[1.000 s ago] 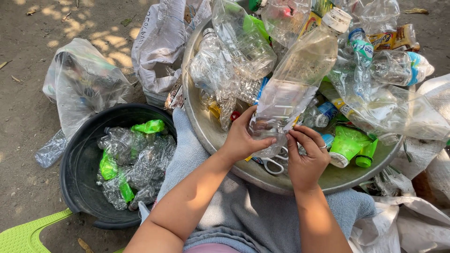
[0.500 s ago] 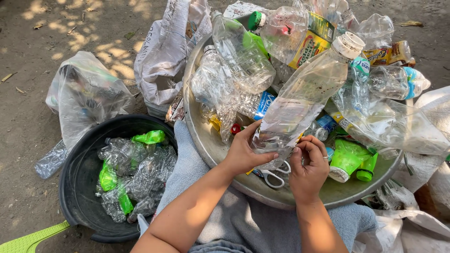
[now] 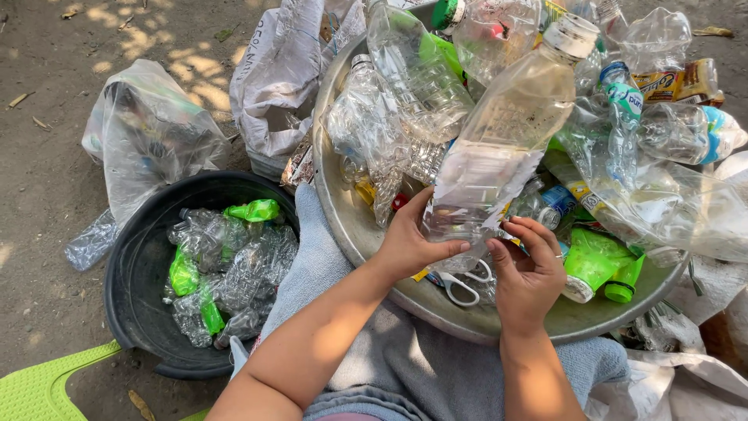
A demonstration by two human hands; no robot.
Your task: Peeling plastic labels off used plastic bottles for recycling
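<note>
A tall clear plastic bottle [image 3: 506,132] with a white cap stands tilted over a wide metal basin [image 3: 347,222] resting on my lap. My left hand [image 3: 413,242] grips the bottle's lower end from the left. My right hand [image 3: 530,269] pinches the edge of the thin clear label film [image 3: 479,191] wrapped around the bottle's lower half. White-handled scissors [image 3: 463,284] lie in the basin just below both hands. The basin is heaped with several crushed clear bottles [image 3: 389,125] and a green bottle [image 3: 588,261].
A black tub [image 3: 128,312] at my left holds crushed clear and green bottles. A clear plastic bag [image 3: 148,136] and a white sack [image 3: 284,70] lie on the dirt ground behind it. More sacks lie at the right. A green plastic edge [image 3: 43,386] shows at bottom left.
My right hand has risen from near the scissors to the bottle's label film and pinches it. The bottle stays in my left hand, tilted much the same.
</note>
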